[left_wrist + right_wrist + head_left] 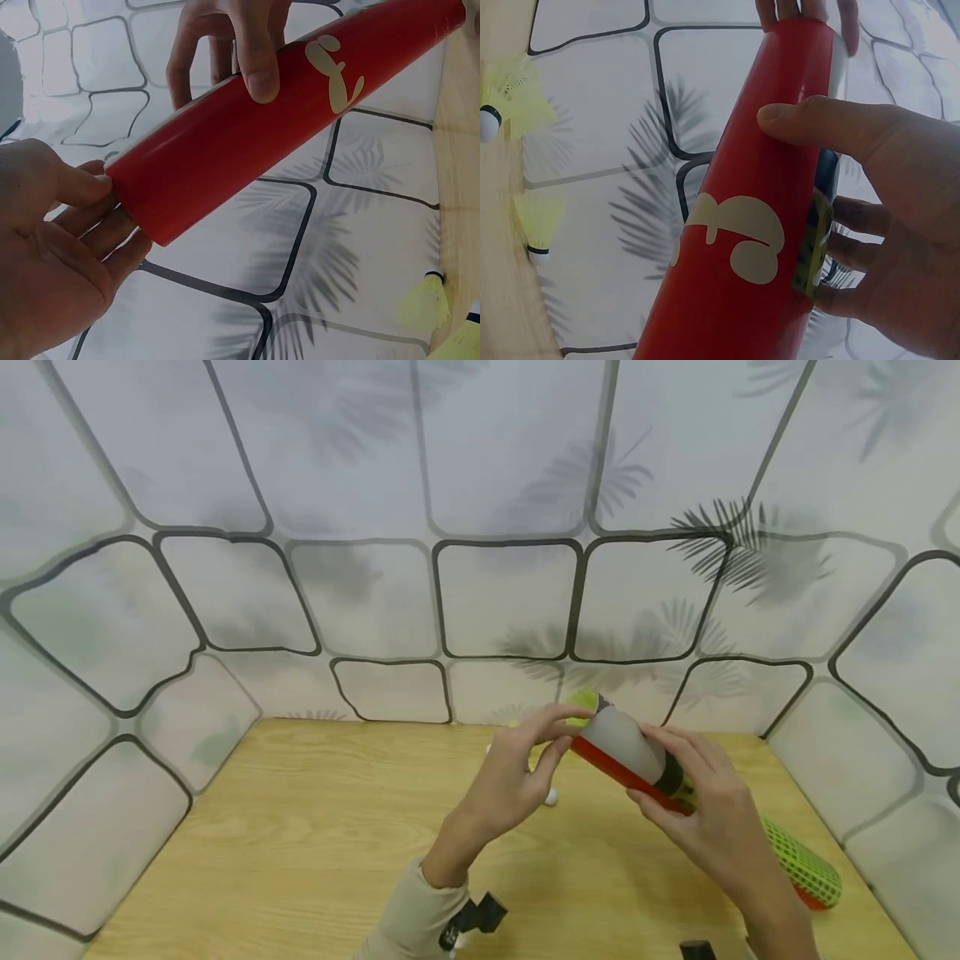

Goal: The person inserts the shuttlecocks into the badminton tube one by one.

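Note:
A long shuttlecock tube, red along one side and grey, black and patterned green elsewhere, slants down to the right in the head view. My right hand grips it around the middle, the thumb on the red side and the fingers on the opposite side. At its upper end, my left hand holds the rim between thumb and fingertips; a yellow-green patch shows there. Pale lettering marks the red surface in the left wrist view. The tube's inside is hidden.
Beyond the tube, yellow shuttlecocks with white heads stand or lie on the wooden table. One white head peeks out beside my left hand. A pale, patterned wall covering encloses the table at the back and sides.

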Demonstrator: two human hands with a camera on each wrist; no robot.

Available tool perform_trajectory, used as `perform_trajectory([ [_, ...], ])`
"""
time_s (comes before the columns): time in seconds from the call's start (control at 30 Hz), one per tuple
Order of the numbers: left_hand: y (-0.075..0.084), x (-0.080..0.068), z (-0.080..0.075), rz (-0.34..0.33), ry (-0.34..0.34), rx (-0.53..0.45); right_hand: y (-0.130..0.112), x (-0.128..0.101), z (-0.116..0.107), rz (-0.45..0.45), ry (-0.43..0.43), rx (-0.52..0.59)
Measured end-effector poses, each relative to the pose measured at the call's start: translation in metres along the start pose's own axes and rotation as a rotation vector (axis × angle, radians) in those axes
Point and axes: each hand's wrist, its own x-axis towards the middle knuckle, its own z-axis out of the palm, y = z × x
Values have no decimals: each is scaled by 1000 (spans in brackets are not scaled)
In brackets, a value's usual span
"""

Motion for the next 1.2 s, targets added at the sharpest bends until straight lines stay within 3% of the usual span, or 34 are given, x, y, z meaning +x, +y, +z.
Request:
perform_trajectory([
  [0.13, -4, -7, 1, 45, 27, -62, 1, -5, -2, 20, 0, 5],
  [0.27, -13, -18, -5, 57, 122, -117, 0, -9, -4, 40, 6, -13],
  [0.4, -28, -27, -12, -37, 205, -103, 1, -9, -7, 43, 17, -29],
  [0.5, -42, -32, -13, -131, 213, -55, 3, -7, -10, 37, 20, -28],
  [0.73, -75, -46, -8, -306, 169, 25, 7, -3, -14, 18, 26, -10],
  [0.9, -94, -58, -1, -421, 68, 27, 9, -1, -18, 16, 47, -12],
  [1.03, -109, -64, 8, -470, -31, 82, 11, -2, -21, 26, 57, -22],
  [1.2, -119, -71, 20, -500, -86, 126, 14, -4, -21, 34, 58, -22],
])
